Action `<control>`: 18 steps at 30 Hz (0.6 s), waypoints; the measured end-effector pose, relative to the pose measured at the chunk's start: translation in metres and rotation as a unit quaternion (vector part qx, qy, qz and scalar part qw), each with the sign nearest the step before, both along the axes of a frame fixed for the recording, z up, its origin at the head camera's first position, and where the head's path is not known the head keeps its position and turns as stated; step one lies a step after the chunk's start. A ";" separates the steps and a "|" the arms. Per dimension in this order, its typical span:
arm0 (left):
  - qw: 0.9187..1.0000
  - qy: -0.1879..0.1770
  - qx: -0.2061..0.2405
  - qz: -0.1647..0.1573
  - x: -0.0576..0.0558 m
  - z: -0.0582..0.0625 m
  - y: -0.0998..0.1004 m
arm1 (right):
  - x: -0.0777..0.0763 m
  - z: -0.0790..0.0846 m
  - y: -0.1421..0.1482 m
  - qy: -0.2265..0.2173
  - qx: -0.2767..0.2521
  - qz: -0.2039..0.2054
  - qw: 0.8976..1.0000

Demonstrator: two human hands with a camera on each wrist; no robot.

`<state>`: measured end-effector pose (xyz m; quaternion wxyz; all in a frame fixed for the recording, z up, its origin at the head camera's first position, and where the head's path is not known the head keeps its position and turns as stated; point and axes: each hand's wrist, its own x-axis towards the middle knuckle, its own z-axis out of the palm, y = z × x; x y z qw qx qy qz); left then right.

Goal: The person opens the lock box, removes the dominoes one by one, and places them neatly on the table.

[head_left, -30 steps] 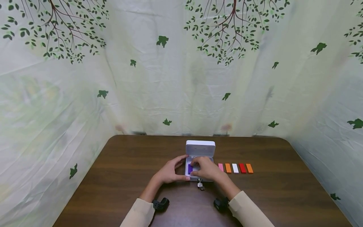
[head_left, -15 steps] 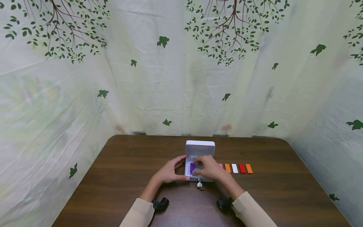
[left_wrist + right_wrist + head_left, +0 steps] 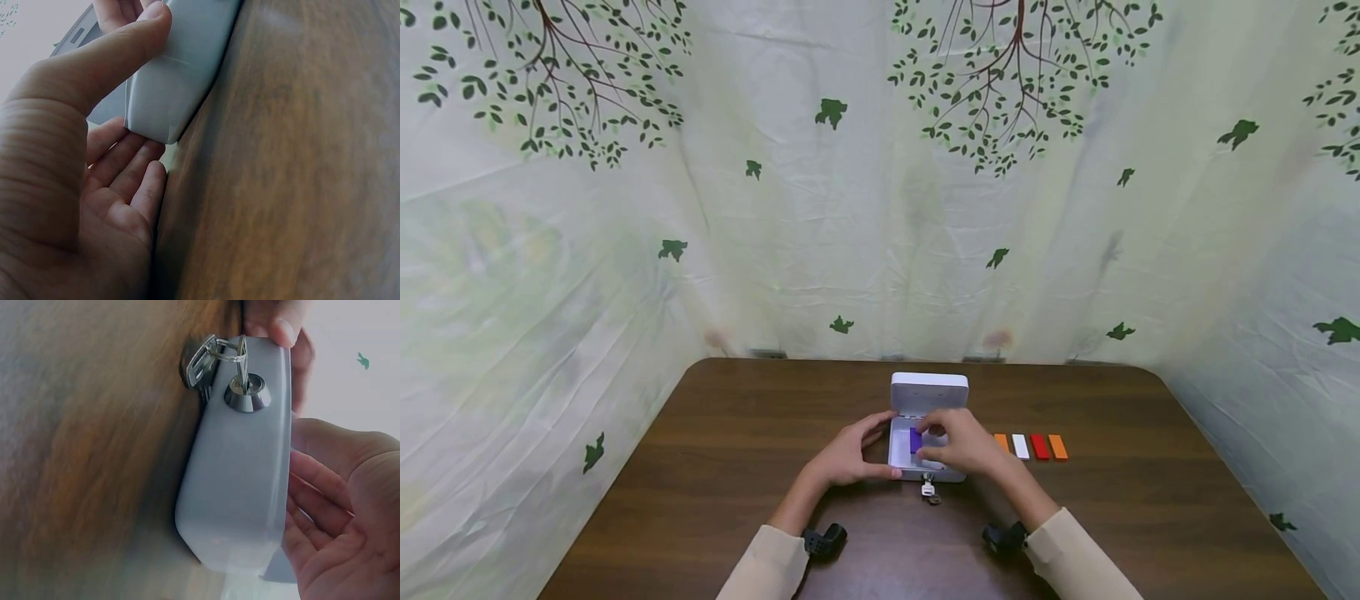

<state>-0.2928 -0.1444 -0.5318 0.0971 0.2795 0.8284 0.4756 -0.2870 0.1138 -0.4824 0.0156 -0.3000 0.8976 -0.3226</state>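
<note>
A small pale-grey lockbox [image 3: 895, 457] stands on the table with its lid [image 3: 929, 393] raised. My left hand [image 3: 846, 454] holds the box at its left side, thumb at the front corner and fingers at the back. Inside the box is a flat purple block [image 3: 914, 440]; my right hand [image 3: 961, 443] reaches in from the right and pinches it between thumb and fingers. The right wrist view shows the box front [image 3: 234, 469], where a key sits in the round lock [image 3: 248, 394] with a second key [image 3: 199, 365] hanging from the ring. The block is hidden in both wrist views.
Right of the box lies a row of flat blocks on the brown table [image 3: 760, 417]: orange [image 3: 1002, 443], white [image 3: 1020, 447], red [image 3: 1040, 447] and orange [image 3: 1058, 447]. A white leaf-print curtain [image 3: 865, 208] hangs behind and at both sides.
The purple block has shifted right inside the box along with my right hand. That hand now covers the pink block seen earlier in the row. My left hand has stayed put.
</note>
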 end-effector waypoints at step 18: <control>1.000 0.004 0.004 -0.001 -0.002 -0.002 0.001 | 0.002 0.011 0.020 -0.004 0.007 -0.019 1.000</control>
